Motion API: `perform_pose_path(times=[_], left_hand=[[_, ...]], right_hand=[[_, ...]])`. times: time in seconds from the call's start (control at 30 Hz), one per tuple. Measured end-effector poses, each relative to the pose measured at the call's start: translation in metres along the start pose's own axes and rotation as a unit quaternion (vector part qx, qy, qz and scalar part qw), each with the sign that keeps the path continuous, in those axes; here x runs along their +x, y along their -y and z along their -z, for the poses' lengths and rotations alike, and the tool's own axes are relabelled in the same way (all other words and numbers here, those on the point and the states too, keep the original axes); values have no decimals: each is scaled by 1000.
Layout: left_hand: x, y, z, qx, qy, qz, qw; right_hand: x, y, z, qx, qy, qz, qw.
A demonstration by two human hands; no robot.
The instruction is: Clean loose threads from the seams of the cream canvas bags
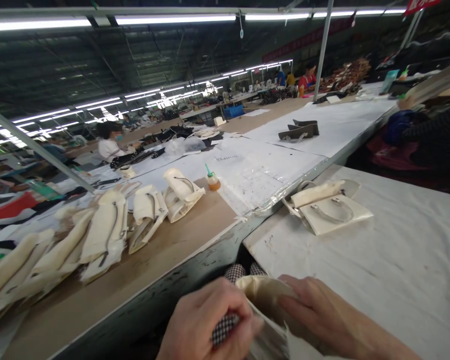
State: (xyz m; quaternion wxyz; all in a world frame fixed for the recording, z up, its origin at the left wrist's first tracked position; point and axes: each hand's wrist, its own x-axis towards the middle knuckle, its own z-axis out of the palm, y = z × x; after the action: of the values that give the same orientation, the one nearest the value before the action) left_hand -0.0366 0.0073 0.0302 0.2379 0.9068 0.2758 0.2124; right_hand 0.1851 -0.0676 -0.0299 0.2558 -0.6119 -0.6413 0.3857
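Note:
A cream-coloured bag piece point(264, 300) sits at the bottom of the head view, just off the near edge of the white-covered table point(397, 260). My left hand point(206, 320) is closed around its left side, fingers curled, with a checked sleeve cuff point(225, 327) showing beside it. Across the piece's right side my right hand point(318, 315) presses, fingers held together on the fabric. What lies under the piece is hidden.
A finished cream bag point(328, 207) lies on the white table ahead. Several cream bag pieces point(97, 230) line the brown bench at left, near a small glue bottle point(212, 181). Dark pieces point(300, 130) lie farther off. Other people work at distant tables.

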Motion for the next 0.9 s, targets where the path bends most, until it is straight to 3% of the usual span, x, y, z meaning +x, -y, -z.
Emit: perform_pose_path(times=[0.1, 0.2, 0.4, 0.57, 0.77, 0.9], left_hand=[[17, 13, -10, 40, 2, -10, 999], [32, 16, -19, 63, 48, 7, 997], [51, 6, -19, 109, 131, 146, 974], [59, 8, -19, 90, 135, 206, 965], [72, 14, -23, 34, 168, 227, 959], [80, 20, -28, 1, 171, 219, 961]], right_hand=[[2, -6, -7, -15, -23, 6, 1000], [4, -13, -13, -8, -27, 10, 1000], [10, -15, -13, -26, -12, -25, 999], [17, -21, -12, -17, -7, -20, 1000], [26, -32, 0, 88, 11, -32, 996], [16, -36, 21, 275, 101, -47, 955]])
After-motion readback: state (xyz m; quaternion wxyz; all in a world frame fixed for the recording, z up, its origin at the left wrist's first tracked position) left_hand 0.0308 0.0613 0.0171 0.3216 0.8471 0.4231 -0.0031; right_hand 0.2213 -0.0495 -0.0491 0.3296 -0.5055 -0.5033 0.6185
